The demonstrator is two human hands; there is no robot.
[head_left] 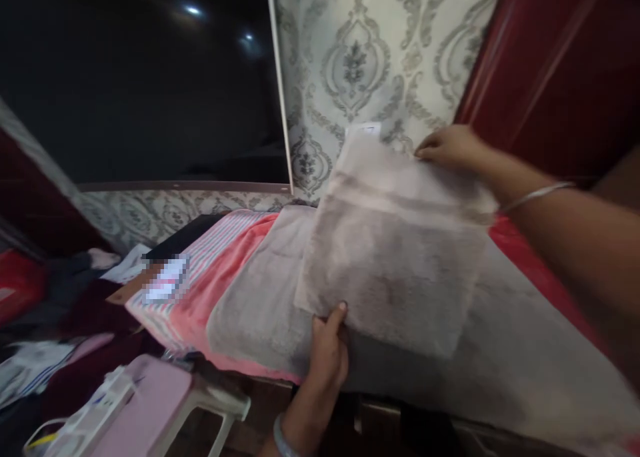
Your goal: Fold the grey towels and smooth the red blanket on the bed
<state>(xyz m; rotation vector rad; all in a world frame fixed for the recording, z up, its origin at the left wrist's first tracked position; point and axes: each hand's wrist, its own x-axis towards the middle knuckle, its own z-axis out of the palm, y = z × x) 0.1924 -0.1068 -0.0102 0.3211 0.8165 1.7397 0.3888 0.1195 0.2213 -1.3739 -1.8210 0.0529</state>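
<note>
A small pale grey-pink towel, folded to a rough square, lies over a larger grey towel spread on a flat surface. My left hand grips the small towel's near left corner, thumb on top and fingers underneath. My right hand pinches its far right corner close to the patterned wall. Both wrists wear bangles. A pink towel and a striped cloth lie under the grey towel's left edge.
A dark screen hangs on the damask wallpaper, with a red panel at right. A pink stool with a white device stands lower left, beside heaped clothes. A red cover shows beyond the towels.
</note>
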